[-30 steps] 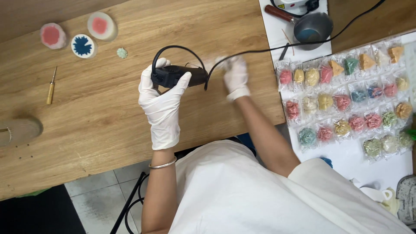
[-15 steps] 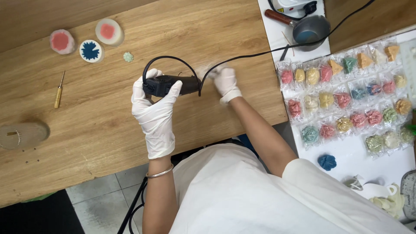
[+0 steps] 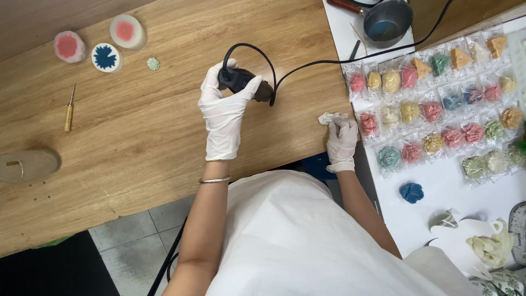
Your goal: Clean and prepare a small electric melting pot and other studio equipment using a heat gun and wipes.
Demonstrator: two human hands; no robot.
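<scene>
My left hand [image 3: 223, 112], in a white glove, grips a black corded tool [image 3: 245, 83] over the wooden table [image 3: 137, 137]. Its black cable [image 3: 329, 59] loops up and runs off to the right. My right hand [image 3: 342, 140], also gloved, rests at the table's right edge and pinches a small crumpled clear wrapper [image 3: 329, 117]. Just right of it lie rows of small coloured flower-shaped pieces in clear packets [image 3: 433, 104] on a white surface.
Two pink round moulds [image 3: 68, 46] [image 3: 127, 30], a blue-and-white one [image 3: 106, 57] and a small green flower [image 3: 153, 64] lie at the far left. A yellow-handled awl [image 3: 68, 109], a beige slipper-like object [image 3: 28, 164], a dark pot [image 3: 388, 20] and a loose blue flower [image 3: 412, 192] are nearby.
My right hand has left the tool and moved right and toward me to the table edge, now pinching a small wrapper. My left hand still holds the tool.
</scene>
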